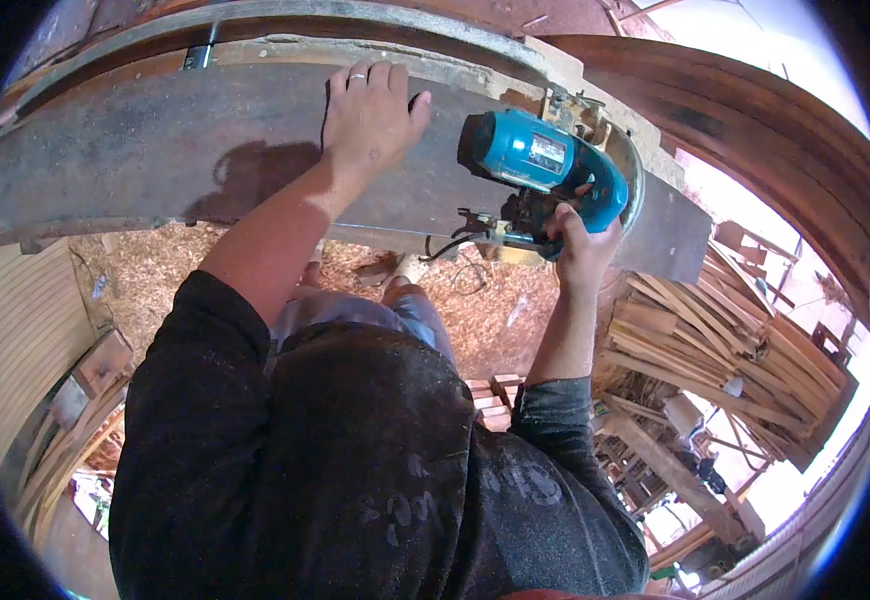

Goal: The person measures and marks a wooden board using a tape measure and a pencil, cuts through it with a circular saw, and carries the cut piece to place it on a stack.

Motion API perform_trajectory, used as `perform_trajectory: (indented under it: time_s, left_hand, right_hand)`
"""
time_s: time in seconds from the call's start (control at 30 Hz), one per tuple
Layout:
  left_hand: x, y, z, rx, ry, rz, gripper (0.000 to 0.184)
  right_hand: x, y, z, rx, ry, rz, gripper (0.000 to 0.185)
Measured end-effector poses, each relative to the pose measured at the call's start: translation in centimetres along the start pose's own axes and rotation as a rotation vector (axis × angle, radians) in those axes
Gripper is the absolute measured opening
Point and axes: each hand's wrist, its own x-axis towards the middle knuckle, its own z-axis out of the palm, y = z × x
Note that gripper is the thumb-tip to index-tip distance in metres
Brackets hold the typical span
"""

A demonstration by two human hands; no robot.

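Note:
My right hand (585, 245) is wrapped round the handle of a teal miter saw (525, 148), whose black-ended motor points to the left. The blade is hidden from this view. A long dark board (165, 135) runs across the bench and passes under the saw, coming out on its right side. My left hand (370, 115), with a ring on one finger, lies flat on the board to the left of the saw. Its fingers reach the board's far edge and the thumb is spread. A black cable (445, 245) hangs at the near side of the saw.
Behind the board runs a wooden rail (285, 18). A large curved brown timber (745, 130) lies at the back right. Stacked wood strips (715, 340) fill the right side. Wood shavings (165, 275) cover the floor round my feet. Light slatted panels (20, 330) stand at left.

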Motion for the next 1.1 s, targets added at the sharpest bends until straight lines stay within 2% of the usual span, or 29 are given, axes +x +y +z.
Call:
perform_trajectory:
  time_s: [0.5,0.8,1.03,1.1]
  left_hand:
    - [-1.7,0.6,-0.1,-0.017,0.044,0.003,0.046]
    - [-2.3,1.0,0.1,0.014,-0.026,-0.041,0.047]
    - [-3.5,1.4,0.0,0.051,-0.071,-0.054,0.046]
    - [-4.0,1.6,0.6,0.031,-0.027,-0.040,0.046]
  right_hand:
    - [0.6,0.5,-0.4,-0.030,-0.009,-0.034,0.037]
    - [0.9,0.2,-0.3,0.021,-0.034,-0.024,0.051]
    - [1.1,0.6,-0.7,-0.050,-0.043,-0.069,0.048]
    - [1.7,1.5,-1.1,-0.060,-0.051,-0.083,0.048]
